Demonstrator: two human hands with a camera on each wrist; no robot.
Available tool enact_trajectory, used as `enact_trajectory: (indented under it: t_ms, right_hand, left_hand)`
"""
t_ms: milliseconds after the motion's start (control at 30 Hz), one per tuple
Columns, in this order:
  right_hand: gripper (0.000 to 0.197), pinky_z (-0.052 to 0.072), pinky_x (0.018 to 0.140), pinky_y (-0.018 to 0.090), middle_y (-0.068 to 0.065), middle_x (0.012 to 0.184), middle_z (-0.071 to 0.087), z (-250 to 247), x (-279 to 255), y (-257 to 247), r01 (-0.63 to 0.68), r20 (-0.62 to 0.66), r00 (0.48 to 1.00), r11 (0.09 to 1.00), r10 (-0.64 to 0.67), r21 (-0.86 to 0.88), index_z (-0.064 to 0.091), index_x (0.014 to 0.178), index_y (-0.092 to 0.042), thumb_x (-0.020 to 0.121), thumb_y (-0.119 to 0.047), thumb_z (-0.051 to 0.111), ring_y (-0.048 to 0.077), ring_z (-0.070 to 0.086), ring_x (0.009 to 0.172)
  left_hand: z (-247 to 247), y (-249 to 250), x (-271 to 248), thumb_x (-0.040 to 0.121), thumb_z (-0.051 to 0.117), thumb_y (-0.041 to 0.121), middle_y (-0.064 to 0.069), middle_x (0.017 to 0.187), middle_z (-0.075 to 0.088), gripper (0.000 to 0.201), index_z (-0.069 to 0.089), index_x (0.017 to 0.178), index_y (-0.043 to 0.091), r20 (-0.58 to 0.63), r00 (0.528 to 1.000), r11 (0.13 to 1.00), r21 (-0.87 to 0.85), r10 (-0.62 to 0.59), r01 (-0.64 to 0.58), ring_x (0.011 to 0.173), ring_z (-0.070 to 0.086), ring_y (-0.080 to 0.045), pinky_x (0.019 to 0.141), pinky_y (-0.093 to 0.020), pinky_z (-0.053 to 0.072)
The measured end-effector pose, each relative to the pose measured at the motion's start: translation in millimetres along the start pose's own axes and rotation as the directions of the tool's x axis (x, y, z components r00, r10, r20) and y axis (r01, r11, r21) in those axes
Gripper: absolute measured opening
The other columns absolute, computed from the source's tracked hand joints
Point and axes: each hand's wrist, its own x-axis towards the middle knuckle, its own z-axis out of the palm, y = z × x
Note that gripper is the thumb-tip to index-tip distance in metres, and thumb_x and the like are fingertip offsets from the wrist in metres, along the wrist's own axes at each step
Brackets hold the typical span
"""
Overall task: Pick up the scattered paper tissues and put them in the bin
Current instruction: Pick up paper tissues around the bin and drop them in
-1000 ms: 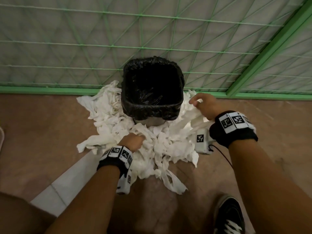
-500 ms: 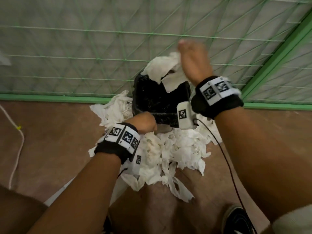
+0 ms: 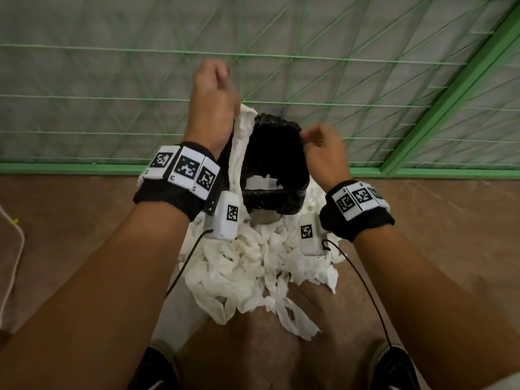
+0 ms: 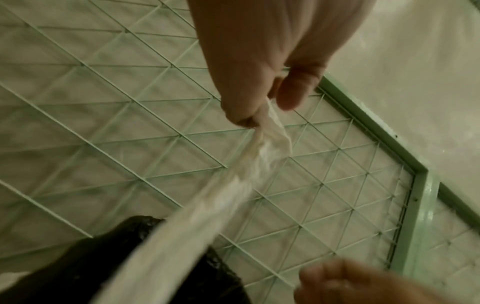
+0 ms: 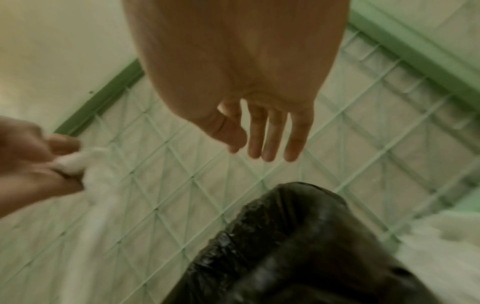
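Note:
The black-lined bin (image 3: 270, 197) stands on the floor against the fence, with some tissue (image 3: 261, 181) inside it. My left hand (image 3: 222, 77) is raised above the bin's left side and pinches a long strip of tissue (image 3: 240, 142) that hangs down past the rim. The left wrist view shows thumb and fingers of that hand (image 4: 262, 115) curled on the strip (image 4: 233, 185). My right hand (image 3: 312, 136) hovers over the bin's right rim. Its fingers (image 5: 267, 139) are straight and hold nothing. A pile of white tissues (image 3: 253, 263) lies around the bin's front.
A green wire-mesh fence (image 3: 365, 80) with a green base rail (image 3: 70, 167) runs right behind the bin. A white cable (image 3: 17, 249) lies on the brown floor at the left. My shoes (image 3: 394, 370) are at the bottom edge, near a pale floor strip (image 3: 180, 319).
The right hand carried tissue up over the bin, let it go and dropped to the right rim. The left hand rose from the pile, pulling up a long strip.

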Motion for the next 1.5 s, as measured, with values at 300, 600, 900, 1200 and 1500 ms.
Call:
enact_trajectory:
  t_ms: [300, 600, 900, 1200, 1500]
  right_hand:
    - [0.03, 0.045, 0.059, 0.029, 0.018, 0.101, 0.061, -0.7, -49.9, 122.2, -0.253, 0.311, 0.74, 0.676, 0.596, -0.692, 0.054, 0.109, 0.002, 0.087, -0.017, 0.054, 0.033, 0.064, 0.09]
    - [0.03, 0.051, 0.091, 0.037, 0.017, 0.123, 0.06, 37.3, -101.9, 152.1, -0.007, 0.502, 0.718, 0.726, 0.482, -0.688, 0.061, 0.116, -0.006, 0.087, -0.011, 0.053, 0.034, 0.059, 0.111]
    - [0.033, 0.045, 0.088, 0.033, 0.023, 0.121, 0.062, -12.0, -36.1, 96.6, -0.169, 0.3, 0.858, 0.782, 0.416, -0.6, 0.066, 0.111, 0.001, 0.092, -0.003, 0.039, 0.037, 0.057, 0.114]
    - [0.03, 0.032, 0.038, 0.023, 0.007, 0.057, 0.035, -68.8, 16.3, -31.7, -0.251, -0.046, 0.964, 0.957, 0.26, 0.145, 0.044, 0.06, -0.015, 0.089, -0.02, 0.051, 0.02, 0.045, 0.04]
    - [0.027, 0.058, 0.079, 0.04, 0.01, 0.089, 0.048, -48.6, 17.8, -130.5, 0.354, -0.046, 0.928, 0.84, -0.369, 0.412, 0.052, 0.103, -0.007, 0.09, -0.027, 0.063, 0.028, 0.058, 0.082]
  left_hand:
    - [15.7, -81.1, -25.7, 0.085, 0.047, 0.005, -0.01, 0.105, 0.039, 0.013, 0.054, 0.088, 0.016, 0.267, 0.897, 0.735, 0.672, -0.353, 0.089, 0.094, 0.048, -0.025, 0.083, -0.02, 0.043]
    - [-5.5, -94.7, -14.8, 0.082, 0.045, 0.018, -0.004, 0.111, 0.052, 0.032, 0.062, 0.109, 0.025, 0.29, 0.914, 0.821, 0.565, -0.284, 0.075, 0.107, 0.053, -0.02, 0.098, -0.036, 0.042]
    - [-42.2, -99.6, -36.6, 0.08, 0.061, 0.028, 0.005, 0.078, 0.046, 0.006, 0.059, 0.084, 0.024, 0.18, 0.981, 0.701, 0.709, -0.076, -0.076, 0.071, 0.049, -0.017, 0.067, -0.03, 0.041]
    - [-84.2, -176.3, -103.1, 0.088, 0.05, 0.038, -0.009, 0.089, 0.064, 0.022, 0.056, 0.085, 0.017, -0.125, 0.873, 0.438, 0.826, -0.471, 0.354, 0.089, 0.063, -0.032, 0.081, -0.038, 0.051]
    - [-82.6, -240.6, -163.2, 0.086, 0.06, 0.022, -0.013, 0.137, 0.038, 0.047, 0.046, 0.131, 0.018, 0.178, 0.547, 0.167, 0.983, -0.818, -0.07, 0.123, 0.049, -0.031, 0.103, -0.034, 0.041]
